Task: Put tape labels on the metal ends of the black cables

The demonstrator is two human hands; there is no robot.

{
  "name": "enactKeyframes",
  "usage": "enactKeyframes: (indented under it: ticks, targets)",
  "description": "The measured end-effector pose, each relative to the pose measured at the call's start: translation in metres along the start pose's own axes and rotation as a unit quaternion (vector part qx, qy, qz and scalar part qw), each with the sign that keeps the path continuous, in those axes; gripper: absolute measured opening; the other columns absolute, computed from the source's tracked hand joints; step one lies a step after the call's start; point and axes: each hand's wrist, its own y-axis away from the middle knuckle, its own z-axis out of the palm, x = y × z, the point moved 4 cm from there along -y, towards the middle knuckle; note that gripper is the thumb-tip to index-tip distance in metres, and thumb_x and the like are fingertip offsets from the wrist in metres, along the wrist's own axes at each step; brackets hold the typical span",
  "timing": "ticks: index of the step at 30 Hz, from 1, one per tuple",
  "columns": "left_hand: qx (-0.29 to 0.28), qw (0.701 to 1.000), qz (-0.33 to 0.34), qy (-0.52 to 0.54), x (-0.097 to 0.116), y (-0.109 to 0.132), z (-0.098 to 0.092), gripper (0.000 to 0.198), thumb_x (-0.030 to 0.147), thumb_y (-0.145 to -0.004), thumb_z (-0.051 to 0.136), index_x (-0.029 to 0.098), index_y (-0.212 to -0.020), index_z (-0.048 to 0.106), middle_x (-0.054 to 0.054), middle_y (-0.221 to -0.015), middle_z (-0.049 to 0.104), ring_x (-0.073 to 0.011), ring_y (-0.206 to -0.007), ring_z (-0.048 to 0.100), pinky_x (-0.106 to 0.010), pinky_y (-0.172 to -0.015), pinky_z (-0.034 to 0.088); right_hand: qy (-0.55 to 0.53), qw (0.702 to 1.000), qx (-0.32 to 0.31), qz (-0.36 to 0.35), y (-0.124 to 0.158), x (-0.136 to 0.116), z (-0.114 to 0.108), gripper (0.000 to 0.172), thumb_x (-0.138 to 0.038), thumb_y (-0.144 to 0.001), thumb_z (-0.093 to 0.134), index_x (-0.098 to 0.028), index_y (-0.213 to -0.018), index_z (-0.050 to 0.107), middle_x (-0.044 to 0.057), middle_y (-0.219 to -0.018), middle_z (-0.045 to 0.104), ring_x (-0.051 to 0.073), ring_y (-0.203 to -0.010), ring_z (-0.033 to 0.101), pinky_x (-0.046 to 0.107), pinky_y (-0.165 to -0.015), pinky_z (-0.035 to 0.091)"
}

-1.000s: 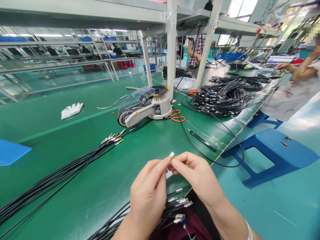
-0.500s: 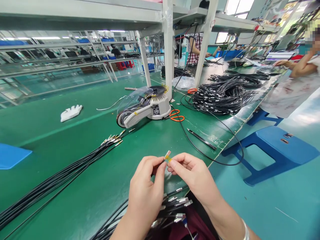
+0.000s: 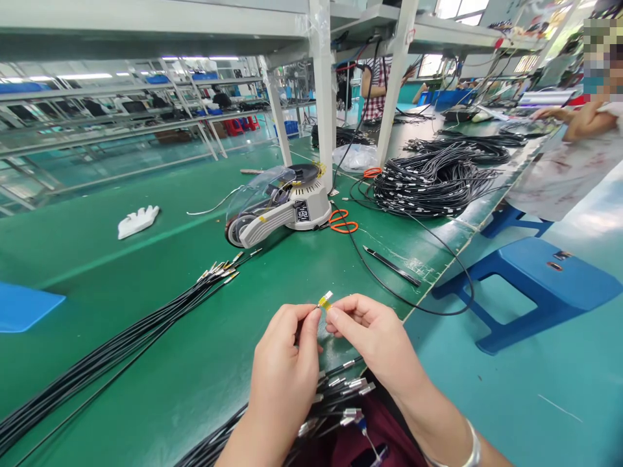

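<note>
Between thumb and forefinger, my left hand (image 3: 287, 353) pinches a black cable just behind its silver connector (image 3: 328, 296), which points up and to the right. A piece of yellow see-through tape (image 3: 325, 302) lies around the connector's base. Its loose end is pinched by the thumb and forefinger of my right hand (image 3: 372, 331). Below both hands, a bundle of black cables with silver connectors (image 3: 353, 386) lies at the table's edge and over my lap. Another bundle of black cables (image 3: 160, 324) stretches across the left of the green table, some of its tips wrapped in yellow.
A grey tape dispenser (image 3: 304, 207) stands ahead, orange-handled scissors (image 3: 343, 222) beside it. A knife (image 3: 392, 266) lies near the right edge. Coiled cables (image 3: 428, 185), a white glove (image 3: 138, 222), a blue sheet (image 3: 26, 306) and a blue stool (image 3: 545, 272) surround the work area. Co-workers sit beyond.
The connector has turned slightly in my left fingers, and the tape now lies closer around its base. Both hands stay nearly in place, and the camera view has shifted a little.
</note>
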Motion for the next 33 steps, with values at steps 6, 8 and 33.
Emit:
enactKeyframes:
  ticks: [6, 8, 33]
  targets:
    - [-0.022, 0.995, -0.082, 0.054, -0.001, 0.002, 0.001, 0.023, 0.037, -0.088, 0.047, 0.020, -0.079, 0.060, 0.003, -0.064, 0.063, -0.0089, -0.045, 0.058, -0.021, -0.047, 0.041, 0.001, 1.000, -0.005, -0.010, 0.000, -0.005, 0.002, 0.021, -0.037, -0.076, 0.066, -0.016, -0.075, 0.065, 0.001, -0.069, 0.066, 0.013, -0.065, 0.059, 0.025, -0.065, 0.049]
    - [-0.031, 0.991, -0.100, 0.078, 0.000, 0.003, 0.002, 0.024, 0.038, -0.088, 0.047, 0.020, -0.079, 0.059, 0.004, -0.062, 0.062, -0.0092, -0.046, 0.058, -0.021, -0.047, 0.041, -0.002, 1.000, -0.006, -0.013, 0.000, -0.006, 0.002, 0.021, -0.037, -0.076, 0.066, -0.016, -0.075, 0.065, 0.001, -0.068, 0.066, 0.012, -0.064, 0.059, 0.025, -0.065, 0.049]
    - [-0.155, 0.880, -0.234, 0.383, -0.002, 0.002, 0.013, 0.025, 0.037, -0.086, 0.050, 0.016, -0.073, 0.053, 0.008, -0.049, 0.042, -0.0097, -0.037, 0.053, -0.020, -0.044, 0.039, -0.031, 0.997, -0.045, -0.056, -0.001, -0.013, 0.001, 0.017, -0.032, -0.078, 0.066, -0.016, -0.074, 0.064, 0.001, -0.071, 0.068, 0.012, -0.068, 0.062, 0.024, -0.067, 0.049]
